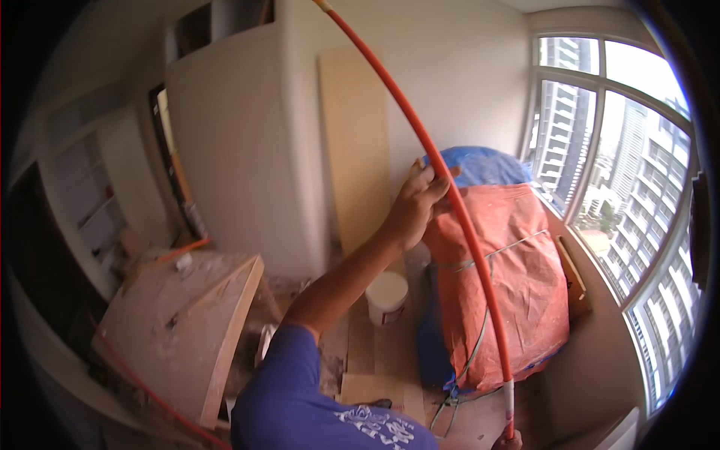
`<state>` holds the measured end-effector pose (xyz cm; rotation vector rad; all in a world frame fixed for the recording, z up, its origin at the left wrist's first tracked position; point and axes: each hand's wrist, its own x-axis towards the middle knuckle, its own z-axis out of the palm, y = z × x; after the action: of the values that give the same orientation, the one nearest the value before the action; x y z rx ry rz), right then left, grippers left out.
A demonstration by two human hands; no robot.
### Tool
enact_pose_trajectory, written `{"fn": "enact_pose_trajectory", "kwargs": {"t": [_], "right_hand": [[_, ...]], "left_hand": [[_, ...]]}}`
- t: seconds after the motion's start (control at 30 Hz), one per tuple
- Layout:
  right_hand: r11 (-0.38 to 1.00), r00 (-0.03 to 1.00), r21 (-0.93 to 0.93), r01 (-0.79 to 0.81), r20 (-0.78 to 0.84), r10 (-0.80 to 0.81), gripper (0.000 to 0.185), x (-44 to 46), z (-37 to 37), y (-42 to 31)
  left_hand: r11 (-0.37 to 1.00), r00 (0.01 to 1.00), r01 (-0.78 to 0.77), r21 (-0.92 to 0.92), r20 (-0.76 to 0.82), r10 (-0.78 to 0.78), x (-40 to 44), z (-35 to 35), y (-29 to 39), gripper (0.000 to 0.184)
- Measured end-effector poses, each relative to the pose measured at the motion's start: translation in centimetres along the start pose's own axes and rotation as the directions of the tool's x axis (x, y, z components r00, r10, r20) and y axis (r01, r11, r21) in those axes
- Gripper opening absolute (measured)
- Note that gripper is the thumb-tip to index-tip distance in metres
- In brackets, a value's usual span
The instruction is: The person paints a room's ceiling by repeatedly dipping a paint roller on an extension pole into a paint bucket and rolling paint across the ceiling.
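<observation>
A long red pole (465,217) runs from the top of the view down to the lower right, looking curved through the lens. My left hand (421,204) is raised near the middle, its fingers wrapped round the pole. Low at the bottom edge, my right hand (508,441) closes on the pole's lower end, just below a whitish band; only part of this hand shows. The pole's yellowish upper tip (321,4) touches the top edge of the frame, and what it meets there is out of view.
Behind the pole stands a bulky load under red sheeting (517,277) and blue sheeting (480,163), tied with cord. A white bucket (387,298) is on the floor. At left is a dusty table (176,315). A tan board (352,142) leans on the wall; windows (600,150) are at right.
</observation>
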<state>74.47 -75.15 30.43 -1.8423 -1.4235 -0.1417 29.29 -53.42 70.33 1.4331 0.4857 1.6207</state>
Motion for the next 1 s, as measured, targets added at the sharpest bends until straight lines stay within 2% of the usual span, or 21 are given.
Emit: {"fn": "enact_pose_trajectory", "kwargs": {"t": [0.1, 0.13, 0.17, 0.23, 0.27, 0.37, 0.43, 0.47, 0.53, 0.57, 0.6, 0.63, 0.73, 0.8, 0.9, 1.0], "right_hand": [[0.986, 0.971, -0.162, 0.035, -0.23, -0.072, 0.047, 1.8, 1.8, 5.8], [0.966, 0.963, -0.251, 0.064, -0.24, -0.126, 0.044, 2.6, 1.3, 6.6], [0.962, 0.945, -0.263, 0.078, -0.287, -0.155, 0.044, 3.3, 0.8, 7.2], [0.953, 0.898, -0.286, 0.096, -0.388, -0.207, 0.044, 5.2, -0.7, 6.5], [0.952, 0.926, -0.276, 0.134, -0.308, -0.219, 0.048, 6.1, -1.4, 8.4], [0.821, 0.961, -0.543, 0.178, -0.085, -0.264, 0.05, 7.9, -1.0, 11.9], [0.989, 0.981, -0.14, 0.052, -0.179, -0.077, 0.049, 9.0, 0.1, 8.6], [0.997, 0.982, 0.079, -0.023, -0.188, 0.038, 0.049, 9.4, 0.6, 6.8], [0.966, 0.967, -0.207, 0.155, -0.17, -0.192, 0.049, 11.7, 1.6, 8.5], [0.907, 0.947, -0.353, 0.229, -0.136, -0.292, 0.05, 12.5, 1.6, 9.7], [0.927, 0.981, -0.342, 0.153, -0.065, -0.185, 0.034, 12.9, 1.6, 10.9], [0.94, 0.997, -0.332, 0.071, -0.002, -0.076, 0.027, 13.5, 2.2, 11.7], [0.921, 0.99, -0.382, 0.08, -0.076, -0.118, 0.023, 15.1, 3.0, 14.1], [0.91, 0.984, -0.41, 0.059, -0.13, -0.122, 0.024, 16.6, 1.7, 11.9], [0.883, 0.979, -0.47, 0.014, -0.172, -0.107, 0.03, 18.7, -0.7, 8.3], [0.84, 0.982, -0.542, -0.012, -0.165, -0.092, 0.029, 20.3, -3.4, 5.7]], "left_hand": [[0.992, 0.989, 0.069, -0.103, -0.122, -0.081, 0.5, -4.5, -3.3, 0.038], [0.985, 0.983, 0.094, -0.144, -0.145, -0.115, 0.5, -5.9, -4.9, 0.035], [0.98, 0.962, 0.138, -0.145, -0.218, -0.167, -0.1, -6.4, -6.5, 0.028], [0.968, 0.949, 0.179, -0.176, -0.228, -0.217, -2.0, -6.5, -9.6, 0.029], [0.961, 0.935, 0.21, -0.181, -0.249, -0.251, -3.0, -6.7, -10.9, 0.029], [0.934, 0.893, 0.278, -0.223, -0.299, -0.337, -5.5, -7.8, -14.5, 0.031], [0.921, 0.872, 0.283, -0.269, -0.328, -0.364, -6.6, -9.3, -16.4, 0.03], [0.918, 0.868, 0.293, -0.268, -0.329, -0.372, -7.0, -9.7, -17.0, 0.028], [0.914, 0.868, 0.278, -0.295, -0.331, -0.37, -7.5, -10.7, -17.5, 0.028], [0.906, 0.868, 0.281, -0.316, -0.318, -0.38, -7.7, -11.1, -17.8, 0.028], [0.911, 0.873, 0.251, -0.328, -0.33, -0.359, -7.8, -11.7, -18.7, 0.027], [0.904, 0.857, 0.259, -0.339, -0.351, -0.377, -7.8, -12.2, -19.2, 0.026], [0.902, 0.835, 0.27, -0.336, -0.384, -0.393, -7.9, -12.8, -19.4, 0.019], [0.882, 0.829, 0.291, -0.37, -0.362, -0.426, -8.2, -13.4, -20.5, 0.012], [0.861, 0.797, 0.318, -0.396, -0.38, -0.469, -8.8, -13.2, -21.9, 0.011], [0.807, 0.738, 0.358, -0.469, -0.388, -0.553, -9.8, -13.3, -25.1, 0.011]]}}
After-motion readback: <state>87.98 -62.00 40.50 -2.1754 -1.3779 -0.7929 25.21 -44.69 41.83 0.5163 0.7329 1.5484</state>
